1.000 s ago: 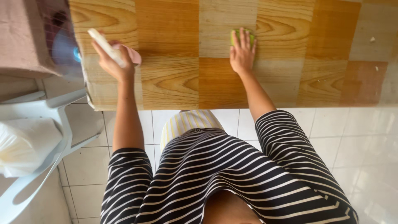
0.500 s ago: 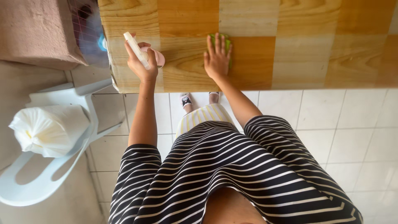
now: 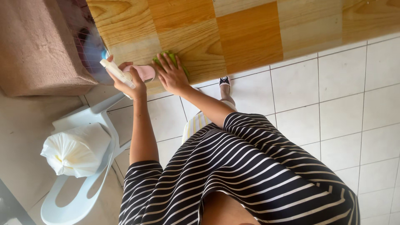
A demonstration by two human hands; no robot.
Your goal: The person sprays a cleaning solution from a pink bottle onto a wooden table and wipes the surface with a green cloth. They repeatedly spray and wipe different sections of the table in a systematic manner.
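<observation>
Your right hand [image 3: 172, 76] presses flat, fingers spread, on the green cloth [image 3: 168, 56] to wipe the table [image 3: 250, 33]; at nine o'clock, your left hand [image 3: 127, 81] fingers wrap the spray bottle [image 3: 137, 71], kept ready.

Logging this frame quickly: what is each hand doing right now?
Left hand: closed around a pink spray bottle.
Right hand: open, pressed flat on a green cloth.
</observation>
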